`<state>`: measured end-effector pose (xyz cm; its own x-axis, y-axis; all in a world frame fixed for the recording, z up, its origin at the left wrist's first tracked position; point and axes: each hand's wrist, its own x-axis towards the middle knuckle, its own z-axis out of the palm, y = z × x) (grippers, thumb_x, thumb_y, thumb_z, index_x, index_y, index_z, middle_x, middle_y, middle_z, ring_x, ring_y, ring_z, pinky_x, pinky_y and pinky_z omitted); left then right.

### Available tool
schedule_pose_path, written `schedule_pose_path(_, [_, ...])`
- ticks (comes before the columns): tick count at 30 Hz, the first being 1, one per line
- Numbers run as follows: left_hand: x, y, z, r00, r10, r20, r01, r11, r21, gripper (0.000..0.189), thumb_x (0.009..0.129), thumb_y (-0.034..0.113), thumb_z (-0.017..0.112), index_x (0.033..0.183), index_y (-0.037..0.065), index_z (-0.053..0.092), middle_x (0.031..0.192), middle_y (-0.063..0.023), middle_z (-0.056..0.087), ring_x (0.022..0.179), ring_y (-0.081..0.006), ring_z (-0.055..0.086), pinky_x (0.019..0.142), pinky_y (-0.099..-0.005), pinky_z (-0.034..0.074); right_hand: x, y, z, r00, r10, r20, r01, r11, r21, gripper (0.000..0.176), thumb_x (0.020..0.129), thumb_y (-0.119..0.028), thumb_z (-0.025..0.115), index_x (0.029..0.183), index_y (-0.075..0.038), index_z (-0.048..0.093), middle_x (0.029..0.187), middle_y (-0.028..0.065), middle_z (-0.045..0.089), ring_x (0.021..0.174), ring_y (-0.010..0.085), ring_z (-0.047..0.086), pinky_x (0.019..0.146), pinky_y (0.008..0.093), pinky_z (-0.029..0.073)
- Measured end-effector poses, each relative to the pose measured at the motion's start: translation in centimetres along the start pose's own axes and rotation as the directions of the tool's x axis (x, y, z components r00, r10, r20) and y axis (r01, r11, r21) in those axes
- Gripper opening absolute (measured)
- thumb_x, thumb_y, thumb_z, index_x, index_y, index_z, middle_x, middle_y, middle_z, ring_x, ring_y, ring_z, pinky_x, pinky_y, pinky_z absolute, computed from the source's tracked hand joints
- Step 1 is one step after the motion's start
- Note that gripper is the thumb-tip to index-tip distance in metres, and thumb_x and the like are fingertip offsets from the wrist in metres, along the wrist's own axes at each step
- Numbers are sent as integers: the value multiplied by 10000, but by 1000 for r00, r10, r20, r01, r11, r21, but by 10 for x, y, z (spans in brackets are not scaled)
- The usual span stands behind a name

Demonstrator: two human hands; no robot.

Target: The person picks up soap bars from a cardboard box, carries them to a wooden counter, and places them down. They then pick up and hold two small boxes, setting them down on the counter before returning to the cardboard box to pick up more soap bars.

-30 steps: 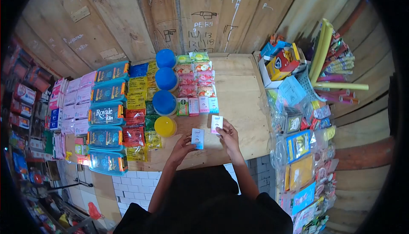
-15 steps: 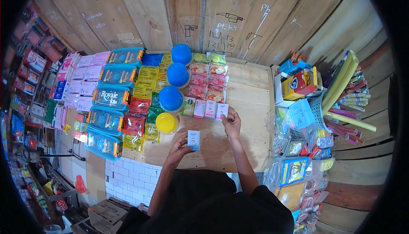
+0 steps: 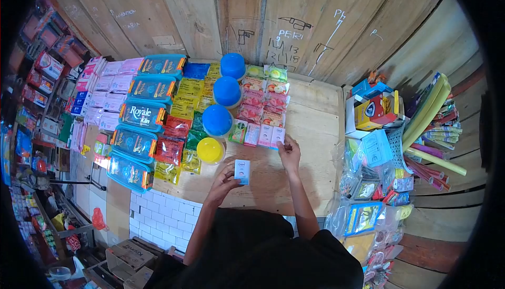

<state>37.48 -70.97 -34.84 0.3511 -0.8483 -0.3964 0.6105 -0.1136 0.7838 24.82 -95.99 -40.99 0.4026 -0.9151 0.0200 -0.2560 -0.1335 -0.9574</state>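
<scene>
My left hand grips a small white and light-blue box above the front part of the wooden table. Farther right, my right hand touches the near edge of the end pink box with its fingertips. That box stands in a short row with another pink box, a pink-and-white one and a green one. Behind the row lie red and pink sachets. A yellow-lidded jar stands left of the row, nearest to my left hand.
Blue-lidded jars line up behind the yellow one. Teal Royale packs, yellow sachets and pink packs fill the left side. At the right are a carton with boxes, a basket and rolled tubes.
The whole view has shifted slightly. Against the row, the end pink box now sits closer to its neighbour, with my right hand still at it. My left hand still holds the blue-white box.
</scene>
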Motion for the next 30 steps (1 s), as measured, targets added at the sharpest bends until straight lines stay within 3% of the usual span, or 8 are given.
schedule_pose_path(3, [1, -3, -2, 1000, -6, -3, 6, 1000, 13, 625, 872, -18, 607, 1441, 82, 372, 1286, -103, 534, 1143, -207, 561, 949, -374, 511, -9, -4, 5, 974, -112, -198, 96, 991, -89, 303, 868, -131, 727, 1145, -39, 646, 790, -25, 486, 681, 60, 463, 649, 212, 431])
schedule_pose_path(6, [1, -4, -2, 1000, -4, -4, 4, 1000, 10, 644, 880, -20, 599, 1463, 78, 344, 1301, -109, 526, 1149, -207, 558, 957, -373, 502, -31, -8, 13, 978, -27, -204, 20, 999, -41, 218, 893, -159, 705, 1058, -35, 635, 764, -40, 491, 681, 48, 449, 631, 200, 413])
schedule_pose_path(10, [2, -12, -10, 1000, -2, 7, 2, 1000, -27, 657, 902, -14, 568, 1494, 66, 294, 1328, -115, 508, 1170, -211, 546, 975, -374, 487, -67, -16, 25, 965, 135, 226, -171, 974, 146, 217, 918, -190, 680, 1051, -36, 606, 813, -16, 571, 729, 55, 523, 639, 215, 448])
schedule_pose_path(12, [2, -13, -10, 1000, -20, -17, 19, 999, -47, 644, 915, -10, 541, 1500, 62, 282, 1343, -119, 498, 1182, -213, 539, 982, -374, 482, -82, -40, 32, 853, 228, 469, -359, 909, 210, 281, 924, -225, 675, 1091, -8, 612, 893, 39, 627, 785, 94, 582, 693, 243, 487])
schedule_pose_path(15, [1, -13, -11, 999, -30, -36, 28, 997, -72, 625, 928, -8, 510, 1504, 61, 276, 1358, -124, 488, 1193, -215, 534, 991, -371, 473, -92, -56, 41, 715, 312, 625, -523, 833, 182, 286, 907, -205, 689, 1094, -3, 609, 985, 68, 655, 842, 109, 626, 741, 254, 512])
schedule_pose_path(18, [0, -13, -13, 996, -58, -70, 51, 994, -99, 610, 939, -11, 507, 1500, 58, 278, 1362, -130, 491, 1205, -228, 527, 1002, -378, 467, -97, -44, 54, 764, 198, 615, -415, 880, 232, 283, 889, -174, 699, 1090, 4, 613, 992, 78, 673, 850, 126, 645, 749, 268, 519])
schedule_pose_path(25, [7, -34, -34, 978, -84, -193, 49, 983, -179, 506, 947, 32, 549, 1420, 41, 369, 1275, -130, 553, 1155, -249, 576, 1017, -384, 464, -80, -37, 76, 832, 216, 511, -332, 932, 147, 307, 859, -143, 730, 1095, 17, 617, 941, 85, 690, 855, 137, 662, 737, 287, 553])
schedule_pose_path(30, [3, -27, -31, 966, -93, -241, 35, 971, -235, 542, 940, 55, 576, 1411, 1, 315, 1265, -146, 542, 1171, -258, 570, 1009, -379, 472, -67, -47, 89, 875, 235, 423, -327, 932, 158, 379, 812, -155, 768, 1097, 39, 609, 925, 121, 705, 796, 173, 683, 664, 296, 566])
